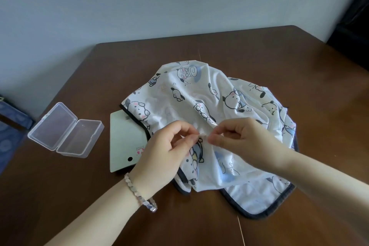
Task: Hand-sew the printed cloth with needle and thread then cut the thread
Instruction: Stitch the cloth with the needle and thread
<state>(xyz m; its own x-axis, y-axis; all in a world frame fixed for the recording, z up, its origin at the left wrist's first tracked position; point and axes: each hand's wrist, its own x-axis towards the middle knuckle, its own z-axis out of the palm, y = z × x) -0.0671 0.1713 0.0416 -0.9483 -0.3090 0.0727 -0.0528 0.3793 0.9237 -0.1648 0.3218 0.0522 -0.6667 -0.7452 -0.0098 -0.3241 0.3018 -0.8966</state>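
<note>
A white cloth (209, 102) printed with cartoon dogs and edged in dark trim lies bunched on the brown table (259, 50). My left hand (165, 150) pinches a small fold of the cloth near its middle. My right hand (243, 138) meets it from the right, fingers curled and pinching a thin needle (213, 125) at the same fold. A fine pale thread (240, 227) runs down toward the table's front edge. No scissors are in sight.
An open clear plastic box (65, 130) sits at the left on the table. A pale green card (123, 142) with a barcode lies partly under the cloth's left edge. A blue patterned object (10, 126) is off the table's left side.
</note>
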